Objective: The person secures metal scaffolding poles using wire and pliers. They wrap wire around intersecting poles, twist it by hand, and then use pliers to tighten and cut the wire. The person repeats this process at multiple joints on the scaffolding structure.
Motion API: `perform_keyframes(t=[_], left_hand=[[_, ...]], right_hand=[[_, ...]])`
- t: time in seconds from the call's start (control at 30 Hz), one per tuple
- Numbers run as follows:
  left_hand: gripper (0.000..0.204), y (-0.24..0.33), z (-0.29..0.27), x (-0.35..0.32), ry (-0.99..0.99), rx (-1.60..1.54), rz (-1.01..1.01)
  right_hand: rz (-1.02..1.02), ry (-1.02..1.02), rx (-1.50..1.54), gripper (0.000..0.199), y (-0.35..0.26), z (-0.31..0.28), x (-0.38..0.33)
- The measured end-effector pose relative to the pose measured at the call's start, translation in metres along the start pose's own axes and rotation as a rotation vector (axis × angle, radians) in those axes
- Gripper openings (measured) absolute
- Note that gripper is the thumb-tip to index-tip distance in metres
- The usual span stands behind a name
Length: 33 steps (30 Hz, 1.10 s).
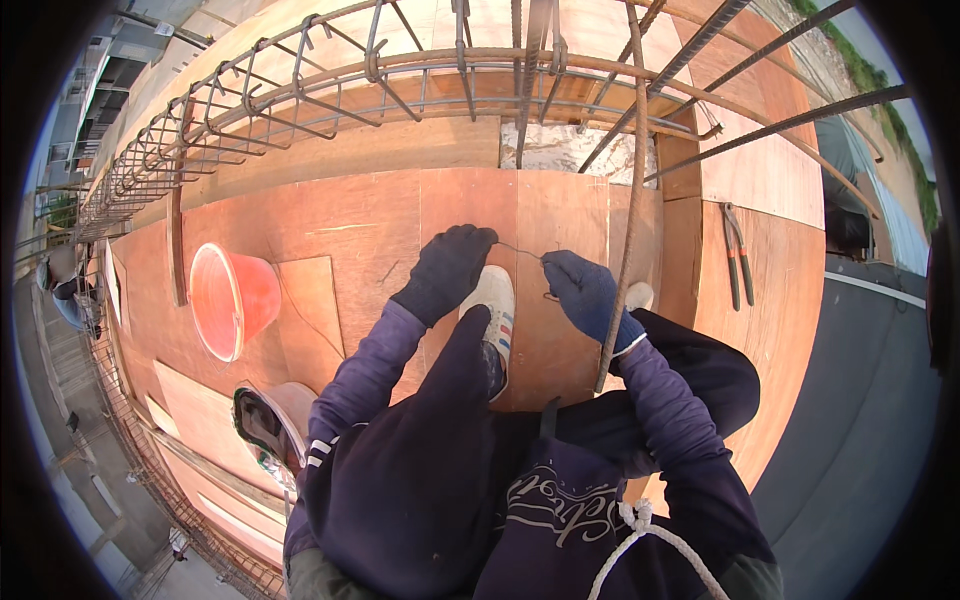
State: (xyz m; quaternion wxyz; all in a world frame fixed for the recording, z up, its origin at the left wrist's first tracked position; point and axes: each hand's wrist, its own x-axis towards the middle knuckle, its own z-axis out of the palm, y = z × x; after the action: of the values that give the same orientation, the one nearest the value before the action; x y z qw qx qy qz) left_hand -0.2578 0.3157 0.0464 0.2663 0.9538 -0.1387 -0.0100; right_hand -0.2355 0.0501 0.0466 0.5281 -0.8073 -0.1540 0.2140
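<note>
A thin tie wire (520,249) stretches between my two gloved hands above the plywood deck (380,215). My left hand (448,272), in a dark glove, is closed on the wire's left end. Pinched fingers of my right hand (588,295), in a blue glove, grip its other end. A short bit of wire pokes out below those fingers. Just beside the right hand a rusty steel bar (638,190) runs down past my wrist. My light shoe (493,300) with coloured stripes rests on the deck between the hands.
A rebar cage (372,62) curves across the far side, with several loose bars slanting at the far right. Red-handled nippers (738,262) lie on the right. An orange-red bucket (222,305) and a second bucket (290,410) stand left. Another person (75,295) is at the far left.
</note>
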Motion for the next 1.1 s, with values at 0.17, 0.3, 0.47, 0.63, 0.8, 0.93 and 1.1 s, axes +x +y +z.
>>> perform_keyframes(t=[0.17, 0.3, 0.47, 0.63, 0.8, 0.93, 1.1], left_hand=[[0.014, 0.016, 0.012, 0.017, 0.336, -0.502, -0.305], [0.018, 0.025, 0.013, 0.03, 0.309, -1.363, -0.877], [0.02, 0.011, 0.009, 0.03, 0.33, -1.813, -0.913], [0.025, -0.01, 0.004, 0.016, 0.207, -2.022, -0.74], [0.029, -0.011, -0.001, 0.016, 0.051, -1.942, -0.768], [0.029, -0.006, -0.005, 0.023, 0.122, -1.958, -0.763], [0.024, -0.017, -0.004, 0.034, 0.15, -1.993, -0.726]], right_hand=[[0.059, -0.092, 0.273, 0.029, -0.015, 0.028, -0.003], [0.237, -0.167, 0.519, 0.027, -0.026, 0.048, 0.004], [0.316, -0.207, 0.57, 0.028, -0.03, 0.043, 0.014], [0.262, -0.205, 0.502, 0.027, -0.029, 0.029, 0.021], [0.286, -0.218, 0.505, 0.028, -0.027, 0.033, 0.021], [0.269, -0.216, 0.547, 0.029, -0.026, 0.038, 0.024], [0.245, -0.199, 0.661, 0.033, -0.028, 0.024, 0.032]])
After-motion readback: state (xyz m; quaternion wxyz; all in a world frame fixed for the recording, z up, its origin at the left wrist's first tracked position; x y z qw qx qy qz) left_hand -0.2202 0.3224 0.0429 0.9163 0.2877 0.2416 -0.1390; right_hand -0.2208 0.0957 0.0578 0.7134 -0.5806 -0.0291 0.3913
